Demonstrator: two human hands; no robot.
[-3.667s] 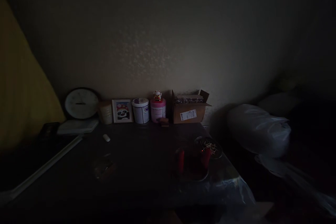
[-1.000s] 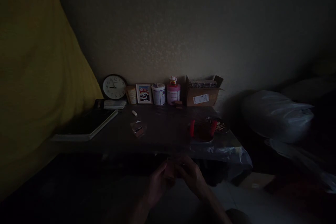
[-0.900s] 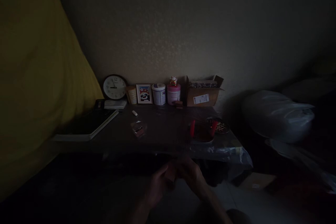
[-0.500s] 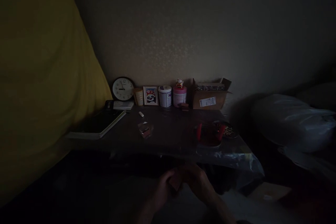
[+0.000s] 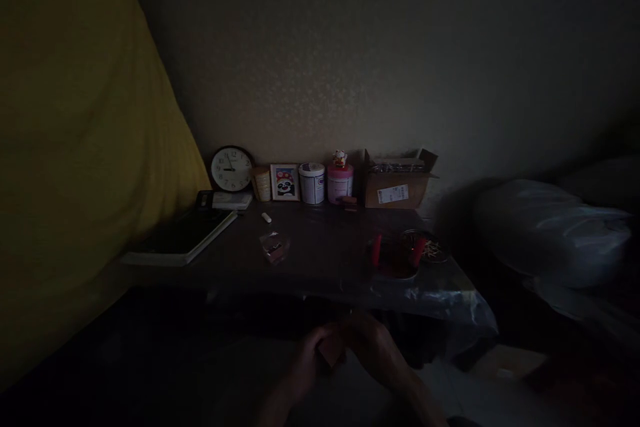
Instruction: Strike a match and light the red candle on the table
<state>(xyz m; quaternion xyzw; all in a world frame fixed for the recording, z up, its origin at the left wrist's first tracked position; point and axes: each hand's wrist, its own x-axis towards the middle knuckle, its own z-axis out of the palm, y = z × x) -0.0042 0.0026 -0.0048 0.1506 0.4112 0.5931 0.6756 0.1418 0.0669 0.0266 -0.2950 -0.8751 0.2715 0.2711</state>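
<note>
In dim light, my left hand (image 5: pixel 306 355) is closed around a small reddish-brown box-like piece (image 5: pixel 331 349), below the table's front edge. My right hand (image 5: pixel 371 341) is bent over the top of that piece from the right, its fingers curled together. A tiny pale tip shows by the right fingertips, too small and dark to name. Beyond the hands, on the table (image 5: pixel 320 247), lies a small clear bag (image 5: pixel 275 248) with something brownish in it. A short white stick-like object (image 5: pixel 267 217) lies behind it.
Along the wall stand a clock (image 5: pixel 231 169), a cup (image 5: pixel 261 184), a panda picture (image 5: pixel 285 183), a white tub (image 5: pixel 312 183), a pink-lidded tub (image 5: pixel 340 185) and a cardboard box (image 5: pixel 396 189). A red-handled object (image 5: pixel 397 260), a dish of sticks (image 5: pixel 431 248) and a thick book (image 5: pixel 183 240) are nearer.
My right hand has shifted slightly over the piece, and more of its flat face shows in my left hand. The whole view has drifted a little; the table things stay put.
</note>
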